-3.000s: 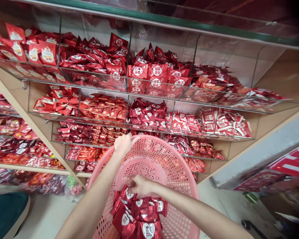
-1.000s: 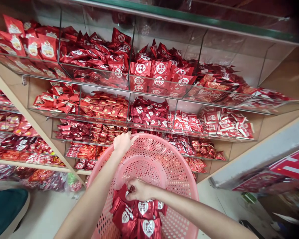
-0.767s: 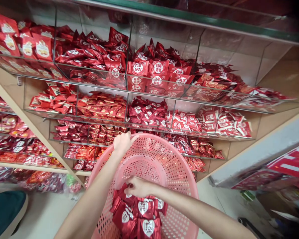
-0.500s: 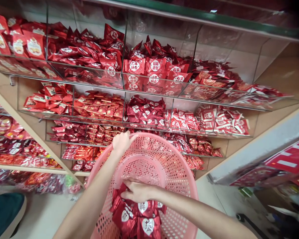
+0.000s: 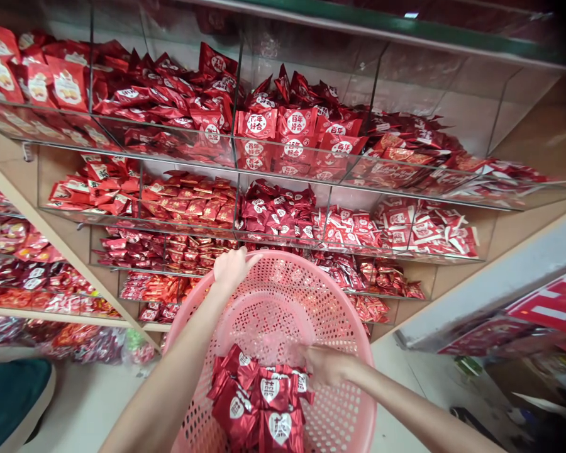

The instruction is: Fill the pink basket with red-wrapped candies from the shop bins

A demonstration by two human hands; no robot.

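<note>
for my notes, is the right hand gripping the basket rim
No, the left hand grips the rim; the right hand is near red packets.

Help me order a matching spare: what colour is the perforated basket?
The basket is pink; the head view shows it best.

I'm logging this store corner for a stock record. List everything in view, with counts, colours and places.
Basket: one, pink, centre front.
Loose packets: at least five, red with white hearts, in the basket.
Shelving: at least one unit, pale wood, behind the basket.
Shelf packets: too many to count, mostly red, in the compartments.
Bagged goods: several, mixed colours, low at left.
Padded object: one, teal, lower left.
Printed panel: one, red and white, right edge.
Floor: one, pale, below.
Left hand: one, bare, gripping the basket's rim.
Right hand: one, bare, blurred, beside the loose packets.
</note>
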